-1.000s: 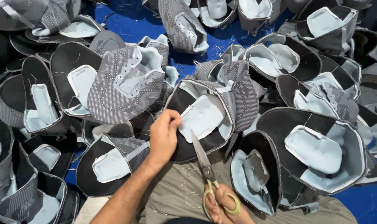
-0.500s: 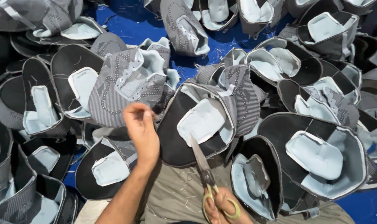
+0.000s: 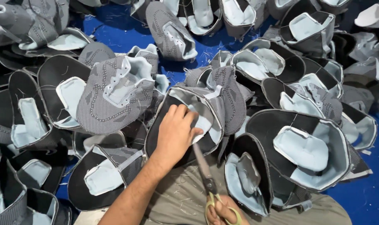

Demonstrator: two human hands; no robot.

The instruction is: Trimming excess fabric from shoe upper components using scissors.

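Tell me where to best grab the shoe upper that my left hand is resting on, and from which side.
Grip the shoe upper by its stiff black rim along the near-left edge, probably coming from your own side. That edge faces you and lies uncovered, while the far right is overlapped by another grey upper. Your left hand already lies flat on its pale lining, and the scissors in your right hand point there.

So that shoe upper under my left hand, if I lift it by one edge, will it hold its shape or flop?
Probably it flops some: the shoe upper under the left hand looks like thin stitched fabric with soft pale lining. It likely feels light, since the uppers in the pile have no soles. The scissors in the right hand rest against it, so it may shift.
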